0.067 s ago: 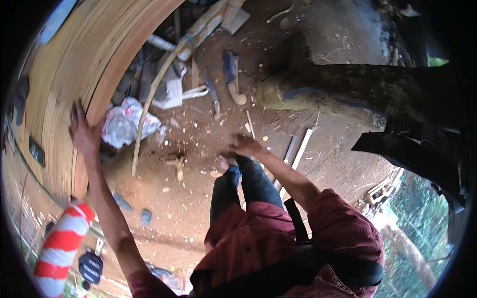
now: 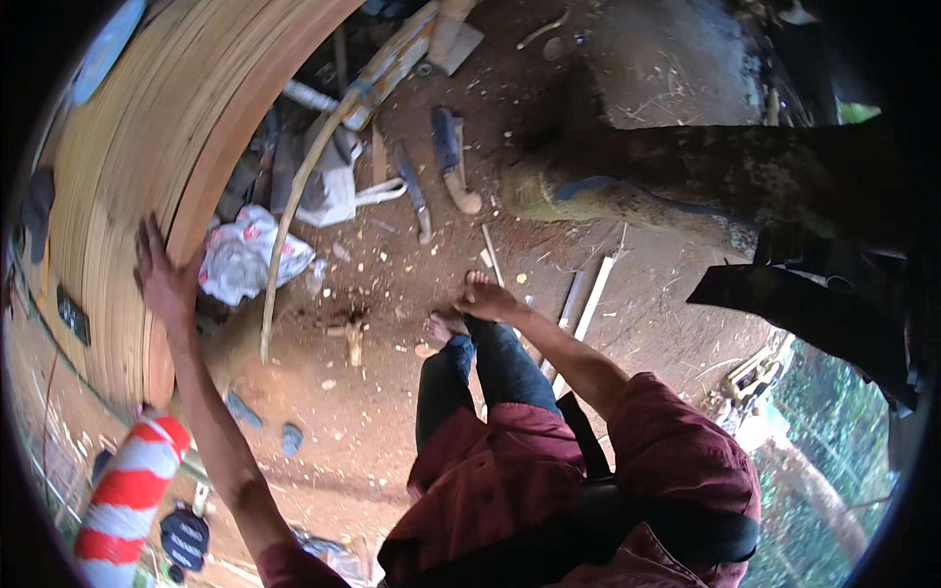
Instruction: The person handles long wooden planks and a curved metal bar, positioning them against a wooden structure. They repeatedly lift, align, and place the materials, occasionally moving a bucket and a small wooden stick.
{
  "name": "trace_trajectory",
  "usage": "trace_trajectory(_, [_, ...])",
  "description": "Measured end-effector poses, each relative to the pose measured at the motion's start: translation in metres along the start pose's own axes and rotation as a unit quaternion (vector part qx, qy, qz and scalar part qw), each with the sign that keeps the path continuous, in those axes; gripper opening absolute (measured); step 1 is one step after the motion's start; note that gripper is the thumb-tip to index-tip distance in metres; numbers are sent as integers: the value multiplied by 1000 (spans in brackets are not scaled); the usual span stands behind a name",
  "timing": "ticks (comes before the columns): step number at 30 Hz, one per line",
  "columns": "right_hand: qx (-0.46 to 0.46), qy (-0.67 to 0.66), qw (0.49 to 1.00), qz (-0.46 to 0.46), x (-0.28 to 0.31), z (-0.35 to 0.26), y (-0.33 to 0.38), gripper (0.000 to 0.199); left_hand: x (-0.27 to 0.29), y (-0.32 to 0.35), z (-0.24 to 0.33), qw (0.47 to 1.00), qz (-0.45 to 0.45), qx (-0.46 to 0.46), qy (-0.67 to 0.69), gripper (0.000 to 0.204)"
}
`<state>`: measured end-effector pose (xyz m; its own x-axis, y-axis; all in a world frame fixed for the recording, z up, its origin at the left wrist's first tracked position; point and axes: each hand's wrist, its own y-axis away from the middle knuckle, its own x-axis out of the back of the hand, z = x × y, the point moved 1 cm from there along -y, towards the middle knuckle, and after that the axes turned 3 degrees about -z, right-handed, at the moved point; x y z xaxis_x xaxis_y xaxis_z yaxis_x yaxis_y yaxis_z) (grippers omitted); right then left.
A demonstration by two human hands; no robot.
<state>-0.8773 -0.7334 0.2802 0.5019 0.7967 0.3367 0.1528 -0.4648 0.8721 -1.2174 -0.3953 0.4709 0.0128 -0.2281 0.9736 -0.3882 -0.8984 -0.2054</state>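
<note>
My left hand (image 2: 169, 282) lies with fingers spread on the edge of a long stack of wooden planks (image 2: 186, 108). Its fingertips rest on the top face, and nothing is held in it. Over my right knee hangs my right hand (image 2: 493, 302), its fingers loosely stretched and no object showing in them. A bare foot (image 2: 447, 324) shows beside it. Close to the left hand, against the planks, sits a crumpled white plastic bag (image 2: 253, 257). A thin bent stick (image 2: 284, 230) stands slanted just past the bag.
Two wooden-handled blades, a longer one (image 2: 416, 191) and a wider one (image 2: 449, 147), lie on the dirt. A thick log (image 2: 676, 181) juts in from the right. Strips of wood (image 2: 593, 299) lie right of my legs. A red-and-white wrapped post (image 2: 132, 490) stands lower left.
My right hand has shifted slightly down and right, uncovering toes beyond it. The left hand stays on the planks. The whole view has tilted a little.
</note>
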Motion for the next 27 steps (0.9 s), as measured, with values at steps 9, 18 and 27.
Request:
trace_trajectory(9, [-105, -212, 968, 85, -67, 103, -23, 36, 1, 0, -2, 1000, -13, 3, -17, 86])
trace_trajectory(18, [-33, -237, 948, 208, -13, 109, -122, 35, 4, 0, -3, 1000, -16, 12, -15, 86])
trace_trajectory(27, [33, -262, 909, 323, -36, 106, -149, 32, -2, 4, -4, 999, -19, 22, -29, 91])
